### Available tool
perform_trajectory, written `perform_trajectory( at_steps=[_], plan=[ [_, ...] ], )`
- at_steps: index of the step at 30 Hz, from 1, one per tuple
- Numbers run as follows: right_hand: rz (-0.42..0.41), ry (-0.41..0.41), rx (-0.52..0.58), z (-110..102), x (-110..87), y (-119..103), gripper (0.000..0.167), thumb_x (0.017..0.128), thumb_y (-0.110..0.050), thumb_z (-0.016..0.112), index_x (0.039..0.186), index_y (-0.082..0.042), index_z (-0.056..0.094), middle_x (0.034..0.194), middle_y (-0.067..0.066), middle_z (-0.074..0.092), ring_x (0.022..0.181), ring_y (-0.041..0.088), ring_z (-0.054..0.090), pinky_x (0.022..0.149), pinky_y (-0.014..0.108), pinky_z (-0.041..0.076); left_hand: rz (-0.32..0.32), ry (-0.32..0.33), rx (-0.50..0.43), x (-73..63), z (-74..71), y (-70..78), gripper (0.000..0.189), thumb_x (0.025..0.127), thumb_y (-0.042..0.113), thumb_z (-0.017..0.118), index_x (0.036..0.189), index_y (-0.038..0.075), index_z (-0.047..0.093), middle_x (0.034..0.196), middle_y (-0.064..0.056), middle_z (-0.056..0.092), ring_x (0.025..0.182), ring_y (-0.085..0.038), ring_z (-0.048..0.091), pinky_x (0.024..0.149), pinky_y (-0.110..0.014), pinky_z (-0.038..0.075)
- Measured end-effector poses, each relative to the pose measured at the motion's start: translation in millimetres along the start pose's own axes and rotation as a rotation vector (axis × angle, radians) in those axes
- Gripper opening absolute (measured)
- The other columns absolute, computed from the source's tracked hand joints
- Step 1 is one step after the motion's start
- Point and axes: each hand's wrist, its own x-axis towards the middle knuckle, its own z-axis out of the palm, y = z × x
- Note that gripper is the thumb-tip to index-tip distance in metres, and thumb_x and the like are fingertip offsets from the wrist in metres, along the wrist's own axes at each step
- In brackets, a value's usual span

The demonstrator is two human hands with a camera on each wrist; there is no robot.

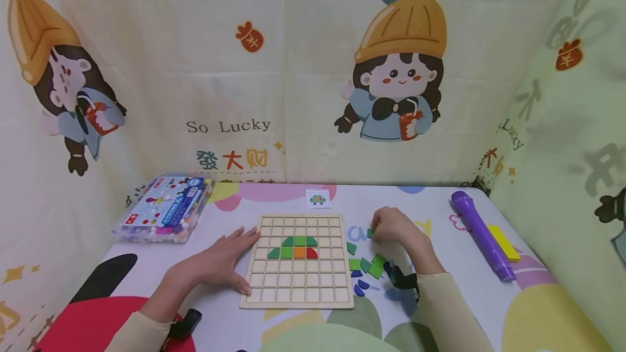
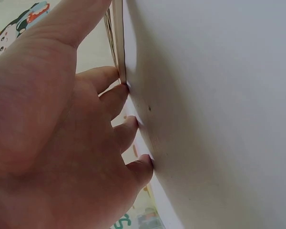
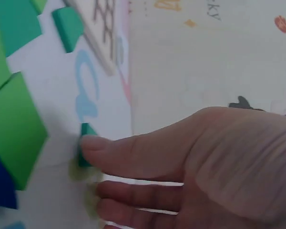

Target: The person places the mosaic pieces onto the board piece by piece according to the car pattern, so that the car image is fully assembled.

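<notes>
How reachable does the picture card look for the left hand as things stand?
Probably yes: the picture card lies uncovered beyond the grid board, and nothing tall stands between that card and the left hand, which rests against the board's edge.

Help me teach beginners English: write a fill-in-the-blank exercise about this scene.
1. The hand touching the grid board is the person's ____ hand.
2. The tile touched by the right hand is coloured ____.
3. The cylinder beside the yellow block is coloured ____.
4. In its row, the orange tile separates a green tile from a ____ one.
Missing words: left; green; purple; red
</notes>
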Motion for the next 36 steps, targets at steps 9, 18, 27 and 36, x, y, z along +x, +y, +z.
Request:
perform_trajectory(
  at_steps=[9,18,27,36],
  plan=[
    [-0.023,0.013,-0.015,9.0,1.6,-3.6,0.011,0.075,0.003,0.064,0.081,-0.004,0.068,0.074,0.006,0.062,0.065,0.019,0.052,0.055,0.027,0.041,0.005,0.002,-0.003,-1.4,-1.1,0.8,0.122,0.061,0.060,0.086,0.157,0.012,0.029,0.167,-0.008,0.023,0.154,-0.043,0.009,0.118,-0.071,0.009],
    [-0.066,0.001,0.021,8.8,2.1,-3.8,0.013,0.075,0.007,0.060,0.078,-0.005,0.063,0.072,0.006,0.057,0.066,0.019,0.051,0.056,0.027,0.041,0.007,-0.001,-0.001,-1.2,-0.5,-0.2,0.122,0.061,0.061,0.085,0.157,0.013,0.029,0.167,-0.008,0.022,0.154,-0.043,0.008,0.119,-0.071,0.009],
    [-0.155,-0.002,0.069,6.1,2.7,-6.4,0.014,0.077,0.005,0.064,0.076,-0.008,0.060,0.074,0.005,0.057,0.067,0.018,0.050,0.058,0.028,0.041,0.003,0.003,-0.001,0.2,0.3,-0.9,0.122,0.060,0.061,0.085,0.157,0.014,0.029,0.167,-0.007,0.022,0.154,-0.042,0.008,0.119,-0.070,0.009],
    [-0.218,-0.023,0.158,13.6,3.8,-25.6,0.013,0.079,0.003,0.065,0.076,-0.008,0.060,0.069,0.002,0.053,0.065,0.016,0.048,0.057,0.028,0.039,0.003,0.003,0.006,-0.1,0.3,-1.2,0.122,0.060,0.061,0.086,0.157,0.013,0.029,0.167,-0.008,0.023,0.154,-0.042,0.009,0.119,-0.071,0.010]
  ],
)
